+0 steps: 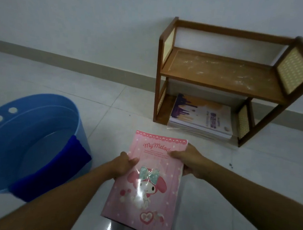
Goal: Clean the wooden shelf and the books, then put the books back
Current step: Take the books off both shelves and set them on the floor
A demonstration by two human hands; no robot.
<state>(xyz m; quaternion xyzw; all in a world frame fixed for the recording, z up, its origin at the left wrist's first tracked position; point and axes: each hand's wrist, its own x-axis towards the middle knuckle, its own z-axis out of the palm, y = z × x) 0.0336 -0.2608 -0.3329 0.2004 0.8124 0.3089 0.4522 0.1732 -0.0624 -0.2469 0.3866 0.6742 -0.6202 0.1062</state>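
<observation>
Head camera, looking down over both forearms: a pink My Melody book (146,180) is held flat and slightly tilted above the pale tiled floor (111,100), its cartoon cover facing up and catching a glare. The left hand (122,164) grips the book's left edge about halfway up, thumb curled onto the cover and fingers hidden beneath. The right hand (188,162) clamps the right edge near the top corner, with its thumb lying across the printed title; its remaining fingers are out of sight under the book. Beyond the book, against the white wall (82,17), stands the wooden shelf (222,75), a small two-tier unit with woven cane side panels. Its upper board is bare of books and streaked with whitish dust. On the lower board lies a flat stack of books (201,117), the top one white with purple and orange artwork, its front edge jutting a little past the shelf frame. To the left of the hands sits a blue plastic basin (27,126) that seems to contain water, and a dark blue cloth (56,165) is draped over its near rim, hanging down the outside. A grey skirting strip (60,59) runs along the foot of the wall.
</observation>
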